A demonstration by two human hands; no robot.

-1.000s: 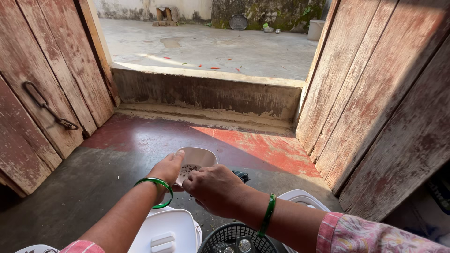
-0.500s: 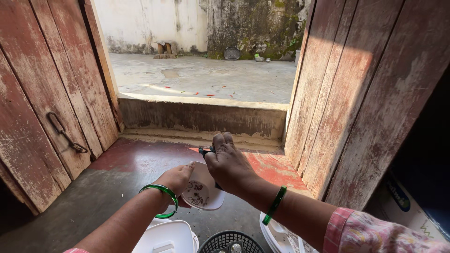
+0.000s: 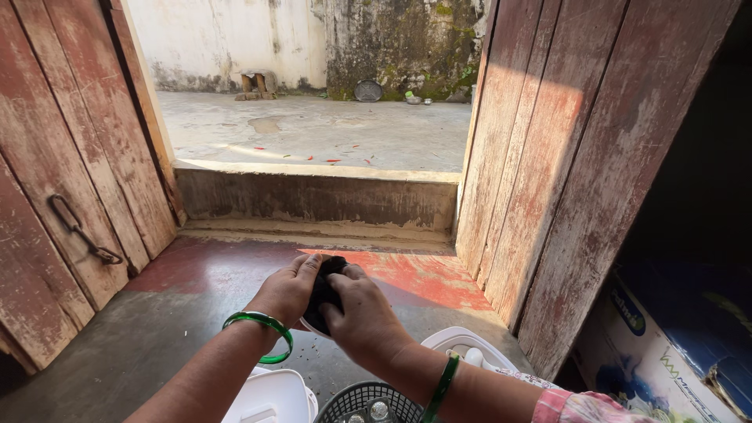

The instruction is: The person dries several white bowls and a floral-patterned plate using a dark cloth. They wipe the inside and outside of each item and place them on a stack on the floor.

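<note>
Now the right hand (image 3: 362,313) had dropped from its raised position half a second earlier, its fingers pressing a dark scrubber (image 3: 325,283) into the white bowl (image 3: 310,324). Left hand (image 3: 288,288) fingers gripped the bowl's rim above the floor; we judged scrubbing resumed.

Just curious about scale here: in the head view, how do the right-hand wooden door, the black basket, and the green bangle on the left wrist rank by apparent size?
1. Right-hand wooden door, by far the largest.
2. Black basket, partly cut off, so unsure.
3. Green bangle, smallest.

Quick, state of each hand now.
Left hand: closed on the white bowl.
Right hand: pressing a black scrubber into it.
</note>
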